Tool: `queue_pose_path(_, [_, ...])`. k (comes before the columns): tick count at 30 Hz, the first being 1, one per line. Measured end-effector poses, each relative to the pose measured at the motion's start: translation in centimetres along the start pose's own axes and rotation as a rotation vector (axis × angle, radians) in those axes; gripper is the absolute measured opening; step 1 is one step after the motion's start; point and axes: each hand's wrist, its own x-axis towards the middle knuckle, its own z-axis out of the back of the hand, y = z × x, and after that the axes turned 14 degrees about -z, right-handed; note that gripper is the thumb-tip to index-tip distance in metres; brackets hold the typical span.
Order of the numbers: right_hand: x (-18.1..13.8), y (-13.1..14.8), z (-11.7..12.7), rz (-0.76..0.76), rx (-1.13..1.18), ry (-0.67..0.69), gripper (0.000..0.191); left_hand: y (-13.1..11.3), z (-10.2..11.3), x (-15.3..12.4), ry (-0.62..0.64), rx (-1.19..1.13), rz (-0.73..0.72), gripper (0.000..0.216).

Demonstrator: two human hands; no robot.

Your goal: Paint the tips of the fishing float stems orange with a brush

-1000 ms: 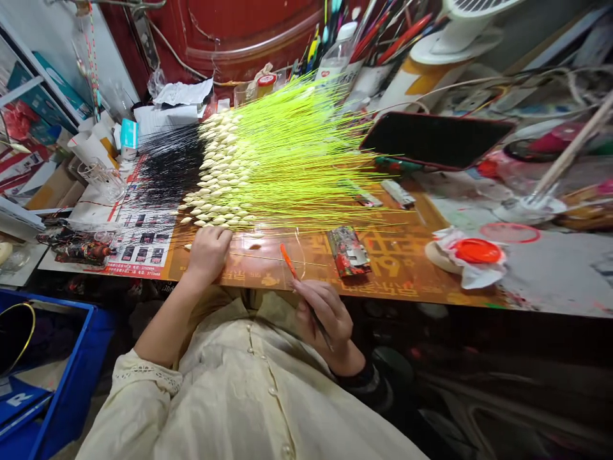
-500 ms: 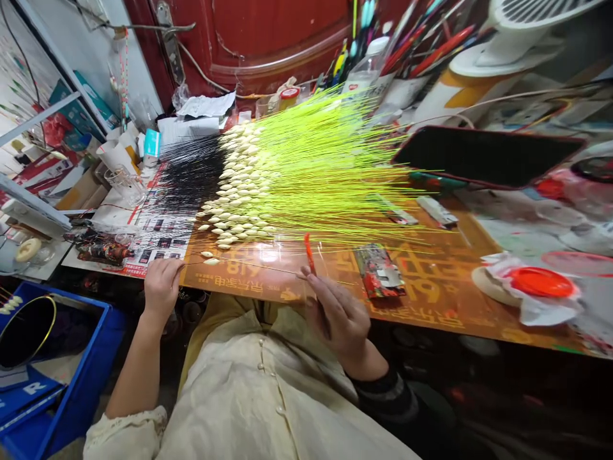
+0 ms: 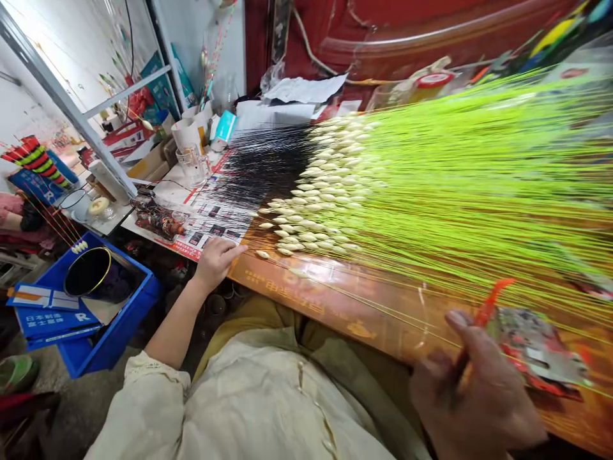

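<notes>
My left hand (image 3: pixel 218 262) is at the front edge of the table, fingers stretched towards the stem end of the nearest fishing float (image 3: pixel 262 254). It appears to grip nothing. At the right, my blurred right hand (image 3: pixel 479 383) is closed round a slim paintbrush (image 3: pixel 493 300) whose curved tip is bright red-orange. Many pale, spindle-shaped float bodies (image 3: pixel 330 172) lie in close rows, with dark stems (image 3: pixel 272 160) to the left and long yellow-green stems (image 3: pixel 460 172) fanning right. Thin stems cross the orange tabletop (image 3: pixel 325 294) between my hands.
A paint-smeared flat piece (image 3: pixel 541 351) lies beside my right hand. To the lower left stands a blue crate (image 3: pixel 138 300) holding a dark round container (image 3: pixel 87 271). Behind are a glass mug (image 3: pixel 191 165), papers (image 3: pixel 306 89) and a metal frame (image 3: pixel 71 102).
The view has swung left. My left hand has loosened from the float stem it pinched, its fingers now extended. My right hand, with the brush, has moved right, away from that stem.
</notes>
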Motion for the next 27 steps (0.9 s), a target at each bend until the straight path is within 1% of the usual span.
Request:
queue_pose_path(3, [-0.4, -0.9, -0.2, 0.000, -0.035, -0.056, 0.065, 1.4, -0.3, -1.1, -0.001, 0.046, 0.005, 0.035])
queue_pose_path(7, [-0.7, -1.8, -0.6, -0.018, -0.027, -0.085, 0.063, 2.0, -0.5, -2.0, -0.025, 0.075, 0.006, 0.033])
queue_pose_path(11, [-0.8, -1.9, -0.6, -0.011, -0.056, -0.041, 0.062, 2.2, -0.7, -2.7, 0.026, 0.099, 0.066, 0.032])
queue_pose_path(13, [-0.8, -1.7, -0.5, -0.003, -0.063, -0.031, 0.062, 2.3, -0.8, -2.8, 0.032, 0.098, 0.072, 0.031])
queue_pose_path(19, [-0.4, -0.7, -0.4, -0.016, -0.068, -0.016, 0.061, 2.4, -0.7, -2.5, -0.039, 0.083, 0.015, 0.027])
queue_pose_path(24, [-0.3, -0.4, -0.3, -0.030, -0.080, 0.002, 0.064, 2.5, -0.6, -2.4, -0.028, 0.101, 0.041, 0.029])
queue_pose_path(27, [-0.5, -0.6, -0.1, -0.048, -0.065, 0.017, 0.068, 2.6, -0.4, -2.5, -0.052, 0.086, 0.046, 0.030])
